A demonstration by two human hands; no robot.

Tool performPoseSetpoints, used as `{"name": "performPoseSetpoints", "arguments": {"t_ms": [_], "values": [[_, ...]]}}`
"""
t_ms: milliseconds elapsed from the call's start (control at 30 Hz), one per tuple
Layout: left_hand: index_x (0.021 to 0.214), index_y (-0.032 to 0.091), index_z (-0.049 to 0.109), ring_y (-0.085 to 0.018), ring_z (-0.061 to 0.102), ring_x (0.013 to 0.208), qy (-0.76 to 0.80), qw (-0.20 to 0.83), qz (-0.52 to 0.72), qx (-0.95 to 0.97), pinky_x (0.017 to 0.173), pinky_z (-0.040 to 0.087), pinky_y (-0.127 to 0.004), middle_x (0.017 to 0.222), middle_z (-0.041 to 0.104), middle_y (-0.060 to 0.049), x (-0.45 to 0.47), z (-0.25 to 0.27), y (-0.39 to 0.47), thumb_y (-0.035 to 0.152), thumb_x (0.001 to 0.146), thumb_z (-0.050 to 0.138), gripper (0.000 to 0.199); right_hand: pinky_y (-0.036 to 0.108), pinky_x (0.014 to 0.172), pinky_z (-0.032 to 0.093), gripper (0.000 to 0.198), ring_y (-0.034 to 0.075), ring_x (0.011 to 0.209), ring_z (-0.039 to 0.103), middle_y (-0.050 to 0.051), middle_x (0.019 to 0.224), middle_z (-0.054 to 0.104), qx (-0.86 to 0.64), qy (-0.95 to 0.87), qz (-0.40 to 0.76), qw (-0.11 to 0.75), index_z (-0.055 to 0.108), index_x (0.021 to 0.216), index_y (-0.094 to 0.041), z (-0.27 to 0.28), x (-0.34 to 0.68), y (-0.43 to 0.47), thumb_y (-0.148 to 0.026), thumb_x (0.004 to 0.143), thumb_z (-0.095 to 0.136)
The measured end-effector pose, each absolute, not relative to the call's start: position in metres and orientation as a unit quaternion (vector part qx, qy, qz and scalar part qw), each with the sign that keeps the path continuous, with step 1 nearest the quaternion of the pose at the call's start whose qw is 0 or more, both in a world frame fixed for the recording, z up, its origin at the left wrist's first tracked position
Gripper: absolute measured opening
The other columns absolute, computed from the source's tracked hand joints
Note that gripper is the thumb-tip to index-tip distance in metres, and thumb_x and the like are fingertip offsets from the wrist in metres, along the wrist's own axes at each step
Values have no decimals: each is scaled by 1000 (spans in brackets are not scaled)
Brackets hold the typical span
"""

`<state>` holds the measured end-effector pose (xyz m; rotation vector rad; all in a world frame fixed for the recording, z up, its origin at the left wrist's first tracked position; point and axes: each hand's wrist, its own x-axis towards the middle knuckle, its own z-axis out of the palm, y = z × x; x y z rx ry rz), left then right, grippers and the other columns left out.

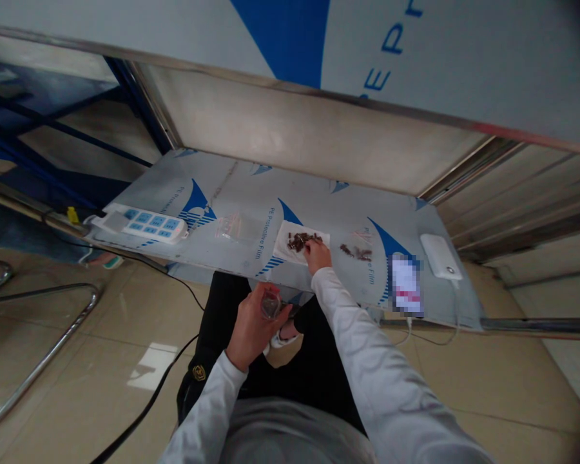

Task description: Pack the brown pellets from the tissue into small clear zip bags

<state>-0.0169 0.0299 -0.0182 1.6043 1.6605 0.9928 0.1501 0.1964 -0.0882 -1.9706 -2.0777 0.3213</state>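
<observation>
My left hand [254, 324] is closed around a small clear zip bag [270, 304] with a red edge, held just off the front edge of the table. The bag's mouth faces up, and I cannot make out its contents. My right hand [318, 255] reaches over the table, fingertips pinched together at a pile of small dark metal pieces [297, 241], perhaps screws. That pile rests on a sheet of white paper [282, 249]. Whatever sits between the right fingertips is too small to tell.
A flat clear bag [229, 227] lies left of the paper. To the right lies another clear bag with dark pieces [362, 254], then a phone [406, 287] and a white power bank [439, 256], both with cables. A power strip [152, 224] lies at left. A shelf [174, 38] overhangs the table.
</observation>
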Motion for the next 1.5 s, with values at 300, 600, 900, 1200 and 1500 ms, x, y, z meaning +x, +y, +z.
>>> {"name": "performPoseSetpoints", "arguments": {"t_ms": [300, 600, 900, 1200, 1500], "values": [[92, 21, 51, -14, 64, 72, 624, 310, 398, 597, 69, 49, -25, 78, 65, 1, -19, -22, 31, 30, 73, 67, 27, 32, 84, 48, 20, 20, 89, 64, 10, 96, 71, -677, -699, 121, 196, 69, 93, -16, -80, 155, 186, -12, 81, 54], [91, 20, 51, -15, 62, 79, 570, 308, 470, 600, 73, 47, -26, 85, 63, -1, -2, -21, 60, 23, 71, 66, 26, 28, 67, 51, 15, 16, 73, 65, 2, 86, 73, -538, -671, 285, 424, 70, 90, -23, 13, 133, 81, -31, 79, 65], [89, 19, 52, -15, 61, 76, 536, 329, 474, 616, 70, 46, -26, 83, 63, -1, 16, -14, 63, 14, 68, 60, 23, 34, 76, 51, 13, 19, 79, 63, 4, 83, 72, -495, -769, 216, 342, 71, 94, -23, 29, 137, 63, -22, 82, 65], [89, 19, 53, -16, 62, 78, 553, 327, 475, 601, 72, 47, -26, 84, 64, -1, 12, -12, 62, 18, 69, 64, 23, 33, 77, 51, 15, 19, 83, 64, 3, 92, 72, -471, -771, 245, 352, 70, 96, -26, 30, 141, 71, -27, 84, 62], [88, 19, 52, -15, 62, 76, 579, 317, 472, 584, 73, 48, -27, 80, 63, 0, 6, -15, 58, 26, 70, 68, 25, 34, 77, 49, 21, 17, 69, 61, 11, 91, 68, -657, -693, 162, 251, 68, 89, -13, -76, 177, 199, -19, 69, 67]]}}
